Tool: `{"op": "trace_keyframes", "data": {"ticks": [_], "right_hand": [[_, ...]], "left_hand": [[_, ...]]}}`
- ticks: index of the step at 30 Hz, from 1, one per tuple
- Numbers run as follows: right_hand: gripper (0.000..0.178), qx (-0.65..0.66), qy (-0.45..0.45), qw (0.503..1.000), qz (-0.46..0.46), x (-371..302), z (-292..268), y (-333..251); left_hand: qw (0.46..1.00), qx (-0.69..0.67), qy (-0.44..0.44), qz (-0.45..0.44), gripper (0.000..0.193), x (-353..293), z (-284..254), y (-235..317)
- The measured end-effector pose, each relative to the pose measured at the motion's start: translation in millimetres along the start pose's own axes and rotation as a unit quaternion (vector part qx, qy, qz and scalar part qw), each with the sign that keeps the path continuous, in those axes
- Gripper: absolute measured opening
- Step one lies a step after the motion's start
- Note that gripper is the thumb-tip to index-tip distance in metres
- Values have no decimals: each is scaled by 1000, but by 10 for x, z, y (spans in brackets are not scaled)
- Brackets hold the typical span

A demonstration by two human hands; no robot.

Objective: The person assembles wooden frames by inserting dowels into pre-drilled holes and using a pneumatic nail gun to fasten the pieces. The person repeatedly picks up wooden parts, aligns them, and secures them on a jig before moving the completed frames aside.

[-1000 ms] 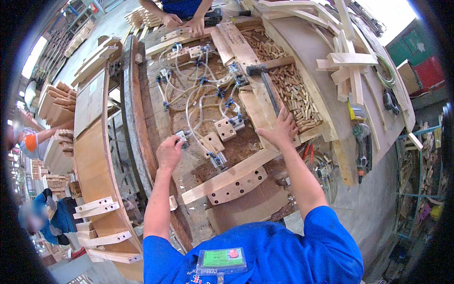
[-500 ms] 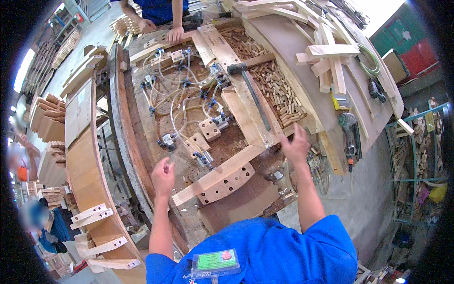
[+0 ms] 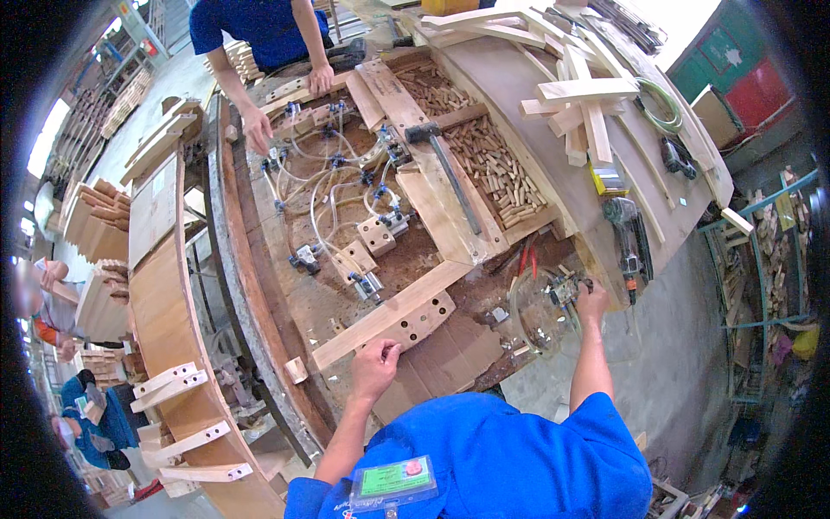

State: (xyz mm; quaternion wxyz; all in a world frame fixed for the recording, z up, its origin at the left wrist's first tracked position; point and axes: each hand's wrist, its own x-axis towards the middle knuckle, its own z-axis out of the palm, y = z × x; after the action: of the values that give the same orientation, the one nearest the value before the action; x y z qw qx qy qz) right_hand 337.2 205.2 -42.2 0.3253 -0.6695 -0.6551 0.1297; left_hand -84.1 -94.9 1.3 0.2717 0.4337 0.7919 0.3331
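At the drilled wooden block (image 3: 424, 318), my left hand (image 3: 374, 368), curled narrow, by the hose-fed metal fittings (image 3: 565, 291), my right hand (image 3: 592, 300), grip unclear.

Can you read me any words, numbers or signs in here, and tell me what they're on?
None I can read out clearly:
Green card in the clear badge holder: has print, too small and blurred.
Blue shirt: pale marks beside the badge, too blurred and partly cut off.

Co-worker (image 3: 277, 35) cut off at top edge, drilled block (image 3: 422, 323) partly hidden by left hand (image 3: 374, 370), unclear grip of right hand (image 3: 592, 303)
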Motion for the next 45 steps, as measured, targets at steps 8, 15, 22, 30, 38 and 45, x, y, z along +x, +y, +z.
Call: {"op": "trace_keyframes", "data": {"ticks": [8, 15, 22, 30, 38, 45], "right_hand": [[44, -17, -67, 996, 53, -5, 7, 115], [47, -45, -32, 993, 106, 116, 27, 318], [50, -51, -25, 993, 107, 77, 87, 352], [58, -43, -41, 992, 111, 50, 98, 228], [56, -49, -13, 993, 103, 93, 111, 430], [53, -72, 4, 994, 84, 65, 148, 403]], "left_hand": [[998, 23, -37, -36, 18, 18, 108, -2], [996, 53, -55, -34, 19, 93, 136, 26], [998, 56, -31, -7, 19, 65, 153, 26], [997, 73, -9, -6, 18, 37, 168, -29], [998, 67, -15, 2, 17, 50, 146, 52], [997, 72, -17, -1, 18, 43, 149, 26]]}}
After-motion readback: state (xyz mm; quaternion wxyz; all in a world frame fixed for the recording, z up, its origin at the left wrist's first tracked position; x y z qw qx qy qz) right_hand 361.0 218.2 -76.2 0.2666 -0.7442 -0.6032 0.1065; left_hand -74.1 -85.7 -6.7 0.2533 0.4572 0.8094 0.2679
